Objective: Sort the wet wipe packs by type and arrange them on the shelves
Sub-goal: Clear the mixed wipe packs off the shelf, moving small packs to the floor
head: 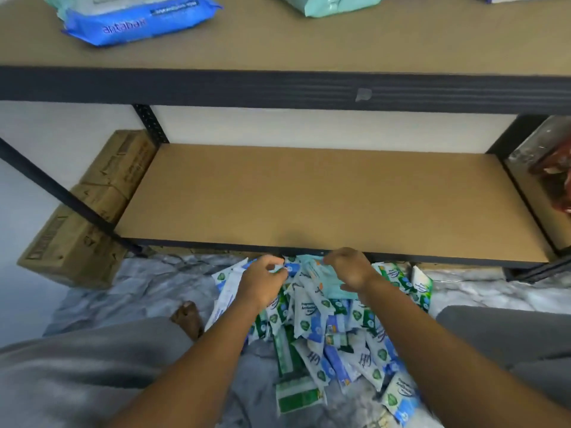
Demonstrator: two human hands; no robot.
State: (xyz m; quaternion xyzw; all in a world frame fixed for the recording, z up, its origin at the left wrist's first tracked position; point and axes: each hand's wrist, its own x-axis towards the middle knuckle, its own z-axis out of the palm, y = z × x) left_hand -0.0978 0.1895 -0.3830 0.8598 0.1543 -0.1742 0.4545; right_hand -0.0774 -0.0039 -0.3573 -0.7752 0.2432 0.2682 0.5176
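Blue, green and white wipe packs (324,329) lie heaped, seemingly unsorted, before the shelf (309,196).

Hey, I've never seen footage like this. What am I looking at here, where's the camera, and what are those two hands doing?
No machine here: a person wears one camera on the head, looking forward and down, so you see their own arms. A pile of small wet wipe packs lies on the floor before the lower shelf. The right hand grips a teal pack atop the pile; the left hand curls its fingers at a blue-and-white pack, grip unclear. The upper shelf holds a blue pack and a pale green pack. Cardboard boxes stand at left.
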